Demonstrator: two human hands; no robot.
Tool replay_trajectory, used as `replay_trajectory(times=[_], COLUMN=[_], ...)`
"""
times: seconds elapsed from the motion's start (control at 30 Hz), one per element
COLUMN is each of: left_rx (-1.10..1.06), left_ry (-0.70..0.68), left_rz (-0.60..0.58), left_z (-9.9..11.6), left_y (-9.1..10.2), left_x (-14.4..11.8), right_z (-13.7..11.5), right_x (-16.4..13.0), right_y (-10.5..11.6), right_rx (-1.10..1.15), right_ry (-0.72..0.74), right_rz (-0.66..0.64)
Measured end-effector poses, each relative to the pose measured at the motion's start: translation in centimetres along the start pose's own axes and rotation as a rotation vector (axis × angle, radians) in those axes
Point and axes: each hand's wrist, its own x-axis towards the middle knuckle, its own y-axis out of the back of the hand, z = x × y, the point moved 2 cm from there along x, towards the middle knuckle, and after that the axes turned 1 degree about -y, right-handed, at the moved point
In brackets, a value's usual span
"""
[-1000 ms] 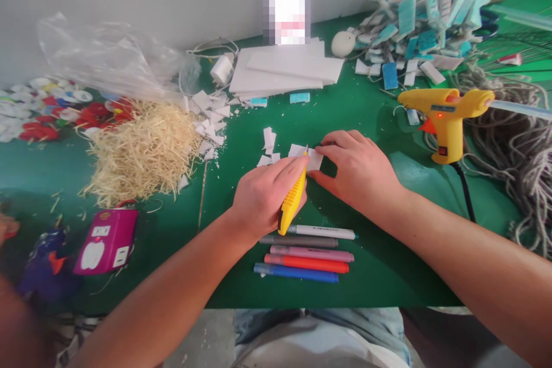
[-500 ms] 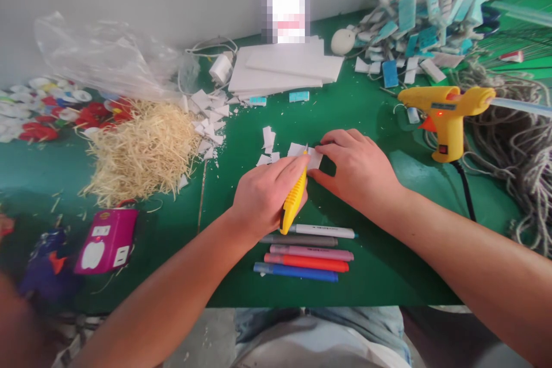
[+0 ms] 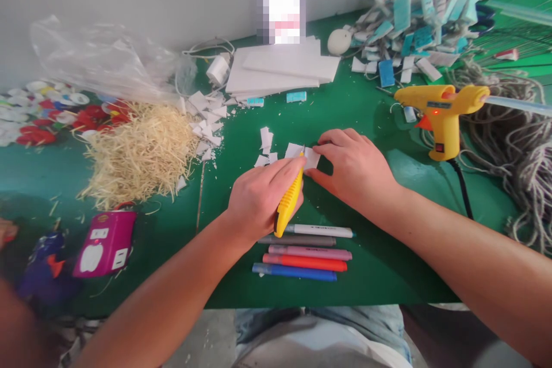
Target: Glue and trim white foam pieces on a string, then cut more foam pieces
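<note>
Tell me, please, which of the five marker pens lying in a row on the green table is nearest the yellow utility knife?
The white marker pen, farthest in the row; the yellow utility knife ends at its tip.
</note>
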Motion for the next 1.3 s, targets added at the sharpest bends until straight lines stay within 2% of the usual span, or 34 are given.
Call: replay_trajectory(times=[0.37,0.6,0.83,1.3], left_rx=[-0.001,-0.021,0.006,0.032], left_ry=[-0.012,0.000,-0.015,-0.067], left_rz=[-0.014,-0.008,0.019,-0.022], left_z=[-0.10,-0.27,-0.25,0.38], left_y=[-0.23,-0.37,0.01,0.57], left_x=[-0.32,-0.30,-0.19,-0.14], right_z=[-0.30,-0.30,-0.45,-0.43], right_x=[0.30,0.04,0.16,0.24], right_y=[0.22,0.15,0.46,0.40], right_rx=[-0.004,-0.012,-0.018,-0.021], right_ry=[-0.049,-0.011,-0.035,-0.043], right_rz=[-0.089,-0.054,-0.086,-0.118])
